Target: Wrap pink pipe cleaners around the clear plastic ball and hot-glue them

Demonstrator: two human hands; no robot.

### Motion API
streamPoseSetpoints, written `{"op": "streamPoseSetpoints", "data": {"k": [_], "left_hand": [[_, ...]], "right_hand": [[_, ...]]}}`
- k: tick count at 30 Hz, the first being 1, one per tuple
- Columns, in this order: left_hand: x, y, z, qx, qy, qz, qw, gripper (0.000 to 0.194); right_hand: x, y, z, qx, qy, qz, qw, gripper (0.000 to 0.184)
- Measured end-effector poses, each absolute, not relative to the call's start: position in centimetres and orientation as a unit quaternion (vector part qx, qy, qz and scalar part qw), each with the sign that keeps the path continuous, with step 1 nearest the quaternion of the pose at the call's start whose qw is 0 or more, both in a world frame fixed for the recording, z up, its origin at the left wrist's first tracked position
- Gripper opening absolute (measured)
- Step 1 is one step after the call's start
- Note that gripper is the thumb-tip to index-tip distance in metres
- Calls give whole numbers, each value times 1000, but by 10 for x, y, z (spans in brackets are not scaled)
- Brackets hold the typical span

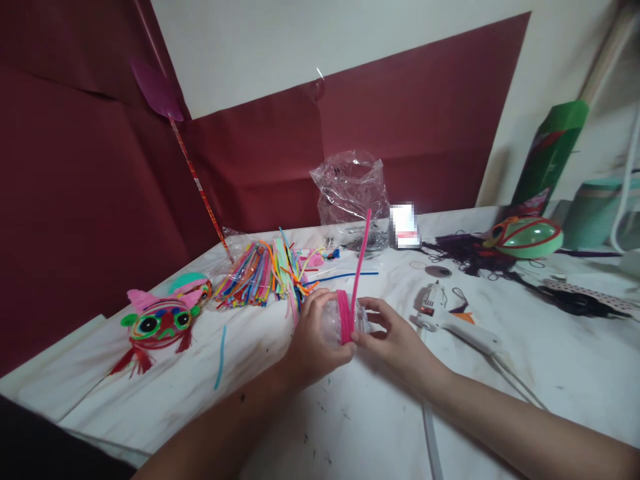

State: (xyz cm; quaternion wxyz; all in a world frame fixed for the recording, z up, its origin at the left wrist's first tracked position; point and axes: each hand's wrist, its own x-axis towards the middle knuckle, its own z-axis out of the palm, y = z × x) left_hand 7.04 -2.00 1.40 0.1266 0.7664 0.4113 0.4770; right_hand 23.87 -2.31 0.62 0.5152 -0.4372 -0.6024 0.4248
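Note:
My left hand [315,333] is wrapped round a clear plastic piece [331,323], rounded like a small bottle or cup; its exact kind is partly hidden by my fingers. Several turns of bright pink pipe cleaner [345,316] circle its middle, and one loose end [363,250] sticks straight up. From the other side, my right hand [387,330] is closed on the wrapping, its thumb pressed at the lower edge of the pink turns and its fingers behind the clear end.
Behind lie a bundle of coloured pipe cleaners [260,277] and a clear bag [350,190]. At left sits a decorated animal-face craft [160,323] near a blue pipe cleaner [221,357]. A white glue gun [463,330], purple tassels [463,253] and a green balloon-like craft [533,238] are at right.

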Motion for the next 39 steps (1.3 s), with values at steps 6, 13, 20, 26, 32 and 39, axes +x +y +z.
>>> {"op": "streamPoseSetpoints", "data": {"k": [6, 13, 20, 26, 32, 39], "left_hand": [[69, -21, 12, 794, 395, 454, 83, 80], [64, -18, 10, 820, 377, 428, 53, 82], [63, -16, 6, 819, 397, 407, 72, 81], [62, -11, 3, 820, 383, 417, 82, 82], [64, -11, 9, 812, 399, 419, 80, 78], [64, -14, 14, 819, 400, 411, 24, 73]], "right_hand": [[241, -24, 12, -426, -598, 446, 513, 47], [246, -23, 12, -443, -592, 452, 499, 53], [245, -23, 13, -442, -587, 455, 503, 50], [243, -23, 12, -450, -578, 452, 509, 47], [238, -22, 5, -446, -576, 459, 508, 49], [239, -19, 5, -435, -583, 458, 512, 48]]}}
